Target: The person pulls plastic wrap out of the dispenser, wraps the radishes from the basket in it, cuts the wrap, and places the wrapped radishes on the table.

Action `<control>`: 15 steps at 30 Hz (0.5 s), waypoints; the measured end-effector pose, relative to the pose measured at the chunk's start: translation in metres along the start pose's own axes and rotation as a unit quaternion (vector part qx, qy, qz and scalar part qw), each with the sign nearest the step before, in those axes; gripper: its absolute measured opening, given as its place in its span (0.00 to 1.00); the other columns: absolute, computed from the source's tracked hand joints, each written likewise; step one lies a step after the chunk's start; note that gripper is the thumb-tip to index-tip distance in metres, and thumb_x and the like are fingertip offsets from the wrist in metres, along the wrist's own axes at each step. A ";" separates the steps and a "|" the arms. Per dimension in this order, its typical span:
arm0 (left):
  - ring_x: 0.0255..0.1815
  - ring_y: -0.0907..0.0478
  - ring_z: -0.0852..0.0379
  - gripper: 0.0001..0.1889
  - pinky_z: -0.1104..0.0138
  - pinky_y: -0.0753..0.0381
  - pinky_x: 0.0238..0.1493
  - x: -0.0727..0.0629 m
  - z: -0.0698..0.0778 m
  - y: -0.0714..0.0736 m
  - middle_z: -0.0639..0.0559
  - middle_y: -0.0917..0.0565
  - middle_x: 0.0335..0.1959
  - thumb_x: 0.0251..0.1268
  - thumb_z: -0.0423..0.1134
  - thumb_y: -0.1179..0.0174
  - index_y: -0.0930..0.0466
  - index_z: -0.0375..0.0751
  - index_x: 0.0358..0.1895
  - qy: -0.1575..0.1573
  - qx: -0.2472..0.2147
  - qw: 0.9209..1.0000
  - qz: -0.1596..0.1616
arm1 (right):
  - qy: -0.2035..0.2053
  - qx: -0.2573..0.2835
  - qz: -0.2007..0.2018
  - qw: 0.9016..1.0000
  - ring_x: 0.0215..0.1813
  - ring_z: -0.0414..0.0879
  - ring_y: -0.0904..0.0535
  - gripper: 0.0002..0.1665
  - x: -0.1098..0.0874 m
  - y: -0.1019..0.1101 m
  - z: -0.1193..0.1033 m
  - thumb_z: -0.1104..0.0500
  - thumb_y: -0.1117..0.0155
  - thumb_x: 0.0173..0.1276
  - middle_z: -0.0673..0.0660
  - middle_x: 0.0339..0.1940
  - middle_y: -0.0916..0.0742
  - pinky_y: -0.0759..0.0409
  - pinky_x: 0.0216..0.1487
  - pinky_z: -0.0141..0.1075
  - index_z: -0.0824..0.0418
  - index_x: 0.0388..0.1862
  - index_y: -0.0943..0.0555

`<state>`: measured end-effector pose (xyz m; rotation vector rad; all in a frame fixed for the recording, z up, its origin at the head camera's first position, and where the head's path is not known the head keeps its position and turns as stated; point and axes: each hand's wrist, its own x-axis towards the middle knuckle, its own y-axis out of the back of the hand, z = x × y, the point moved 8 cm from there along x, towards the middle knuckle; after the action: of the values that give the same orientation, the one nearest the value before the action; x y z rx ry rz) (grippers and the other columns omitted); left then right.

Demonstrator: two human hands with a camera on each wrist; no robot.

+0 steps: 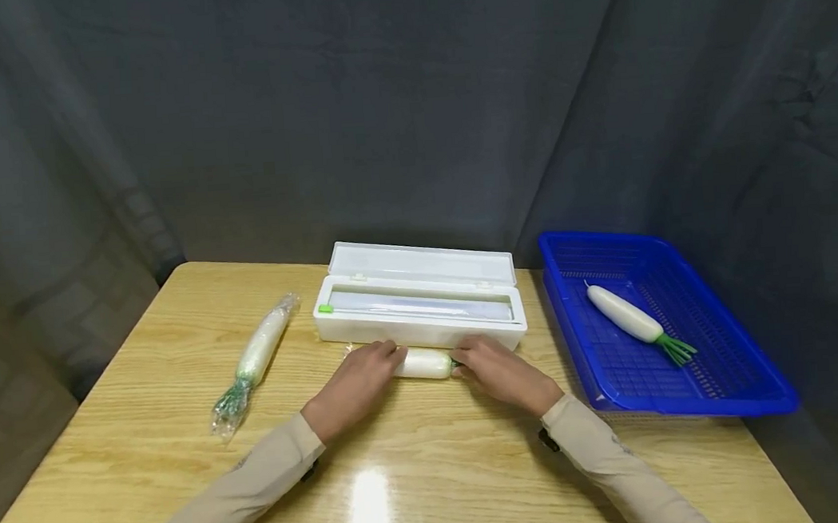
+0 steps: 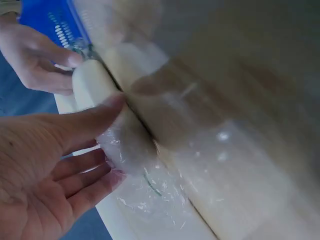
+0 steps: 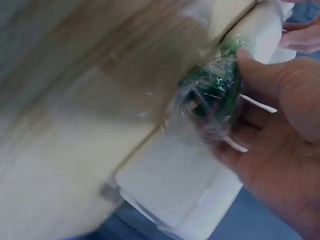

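Observation:
A white radish (image 1: pixel 425 363) in clear plastic film lies crosswise on the table, close along the front of the white wrap box. At its left end, my left hand (image 1: pixel 370 372) holds it with thumb and fingers on either side. In the left wrist view, crinkled film (image 2: pixel 150 195) spreads past the root end beyond my left fingers (image 2: pixel 92 187). My right hand (image 1: pixel 493 364) grips the other end, where the green leaves (image 3: pixel 210 92) are bunched inside the film. The right thumb presses on the base of the leaves in the right wrist view.
Just behind the radish stands the wrap box (image 1: pixel 423 325), lid raised, with a film roll and a green slider. Another film-wrapped radish (image 1: pixel 262 347) lies at left. On the right, a blue basket (image 1: pixel 591 363) holds an unwrapped radish (image 1: pixel 624 313). A dark curtain (image 1: pixel 381 120) hangs behind.

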<state>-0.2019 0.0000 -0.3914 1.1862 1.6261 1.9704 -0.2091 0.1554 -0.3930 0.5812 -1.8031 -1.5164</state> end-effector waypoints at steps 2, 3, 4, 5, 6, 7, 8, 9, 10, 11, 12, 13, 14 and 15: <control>0.41 0.14 0.48 0.19 0.61 0.12 0.41 0.001 0.000 -0.003 0.42 0.13 0.45 0.59 0.18 0.31 0.16 0.33 0.54 0.006 -0.008 1.000 -0.003 | -0.019 -0.020 0.006 1.000 0.42 0.50 0.18 0.09 -0.005 0.000 -0.001 0.65 0.23 0.66 0.57 0.39 0.16 0.17 0.44 0.43 0.65 0.38 0.17; 0.42 0.13 0.48 0.20 0.60 0.12 0.42 0.001 0.000 -0.004 0.42 0.12 0.47 0.59 0.17 0.32 0.16 0.33 0.55 0.009 -0.013 1.000 -0.005 | -0.030 -0.031 0.010 0.999 0.43 0.51 0.18 0.11 -0.008 0.000 -0.002 0.65 0.22 0.64 0.59 0.40 0.16 0.16 0.44 0.43 0.66 0.40 0.17; 0.43 0.13 0.47 0.20 0.60 0.11 0.42 0.001 -0.001 -0.005 0.41 0.12 0.47 0.59 0.17 0.32 0.16 0.33 0.55 0.012 -0.016 1.000 -0.008 | -0.044 -0.038 0.012 0.998 0.44 0.52 0.18 0.14 -0.011 0.000 -0.002 0.65 0.21 0.63 0.60 0.41 0.17 0.16 0.44 0.43 0.67 0.40 0.18; 0.44 0.12 0.46 0.21 0.59 0.11 0.43 0.001 -0.001 -0.005 0.40 0.11 0.48 0.59 0.17 0.32 0.16 0.33 0.56 0.016 -0.019 1.000 -0.010 | -0.058 -0.042 0.013 0.997 0.45 0.53 0.18 0.16 -0.014 0.000 -0.001 0.65 0.20 0.62 0.61 0.42 0.17 0.15 0.45 0.43 0.68 0.41 0.19; 0.44 0.12 0.46 0.21 0.59 0.11 0.43 0.001 -0.002 -0.005 0.40 0.11 0.48 0.58 0.17 0.32 0.16 0.32 0.56 0.019 -0.021 1.000 -0.012 | -0.070 -0.040 0.014 0.997 0.45 0.54 0.18 0.17 -0.015 -0.001 0.000 0.65 0.19 0.61 0.62 0.41 0.17 0.15 0.44 0.44 0.69 0.41 0.19; 0.44 0.12 0.46 0.21 0.59 0.11 0.42 0.001 -0.003 -0.005 0.40 0.11 0.48 0.59 0.16 0.32 0.16 0.32 0.56 0.021 -0.019 1.000 -0.013 | -0.081 -0.038 0.013 0.996 0.44 0.54 0.17 0.17 -0.016 -0.001 0.001 0.64 0.19 0.61 0.62 0.41 0.17 0.15 0.44 0.44 0.70 0.41 0.20; 0.44 0.12 0.46 0.21 0.59 0.11 0.42 0.001 -0.004 -0.004 0.40 0.11 0.48 0.59 0.17 0.31 0.16 0.33 0.56 0.023 -0.017 1.000 -0.013 | -0.090 -0.030 0.012 0.995 0.44 0.55 0.17 0.17 -0.016 -0.002 0.002 0.64 0.20 0.61 0.62 0.40 0.17 0.14 0.43 0.44 0.70 0.40 0.20; 0.44 0.12 0.46 0.21 0.59 0.11 0.42 0.001 -0.006 -0.004 0.40 0.11 0.49 0.60 0.18 0.31 0.15 0.33 0.56 0.026 -0.020 0.999 -0.014 | -0.097 -0.018 0.011 0.995 0.44 0.55 0.17 0.17 -0.016 -0.002 0.004 0.64 0.21 0.62 0.62 0.39 0.17 0.15 0.43 0.45 0.70 0.40 0.21; 0.44 0.12 0.47 0.20 0.59 0.11 0.42 0.002 -0.007 -0.003 0.41 0.10 0.48 0.60 0.18 0.31 0.15 0.33 0.56 0.028 -0.021 0.999 -0.013 | -0.104 -0.002 0.008 0.994 0.44 0.55 0.17 0.16 -0.016 -0.002 0.006 0.65 0.21 0.63 0.62 0.40 0.17 0.15 0.44 0.45 0.70 0.41 0.21; 0.43 0.12 0.47 0.20 0.59 0.11 0.41 0.002 -0.009 -0.003 0.41 0.10 0.47 0.61 0.19 0.31 0.15 0.34 0.56 0.029 -0.027 0.999 -0.012 | -0.111 0.016 0.007 0.994 0.44 0.54 0.17 0.15 -0.015 -0.003 0.008 0.65 0.22 0.63 0.62 0.40 0.17 0.15 0.45 0.45 0.70 0.42 0.20; 0.42 0.12 0.48 0.20 0.60 0.11 0.39 0.003 -0.010 -0.003 0.42 0.10 0.46 0.61 0.18 0.31 0.15 0.34 0.55 0.028 -0.032 0.999 -0.011 | -0.116 0.035 0.006 0.993 0.45 0.54 0.17 0.15 -0.015 -0.003 0.010 0.67 0.22 0.63 0.61 0.40 0.17 0.15 0.45 0.46 0.70 0.42 0.20; 0.40 0.12 0.48 0.19 0.60 0.12 0.38 0.004 -0.011 -0.002 0.42 0.10 0.45 0.60 0.18 0.31 0.15 0.34 0.54 0.027 -0.037 0.999 -0.010 | -0.121 0.050 0.005 0.991 0.45 0.54 0.17 0.15 -0.015 -0.003 0.012 0.68 0.23 0.63 0.61 0.40 0.16 0.15 0.46 0.46 0.70 0.43 0.20; 0.39 0.13 0.48 0.18 0.60 0.12 0.36 0.004 -0.012 -0.002 0.43 0.11 0.43 0.61 0.18 0.32 0.15 0.34 0.53 0.025 -0.039 0.999 -0.009 | -0.125 0.065 0.005 0.990 0.45 0.54 0.17 0.15 -0.015 -0.003 0.014 0.69 0.23 0.63 0.60 0.40 0.16 0.15 0.46 0.46 0.70 0.44 0.20; 0.38 0.13 0.49 0.17 0.60 0.13 0.35 0.005 -0.012 -0.002 0.43 0.11 0.40 0.60 0.17 0.33 0.16 0.35 0.50 0.024 -0.042 0.999 -0.008 | -0.128 0.076 0.010 0.989 0.46 0.53 0.17 0.15 -0.015 -0.003 0.016 0.70 0.23 0.62 0.60 0.40 0.16 0.15 0.46 0.46 0.70 0.44 0.19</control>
<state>-0.2151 -0.0038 -0.3917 1.0989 1.5533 2.0509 -0.2118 0.1758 -0.4003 0.4551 -2.1278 -1.5046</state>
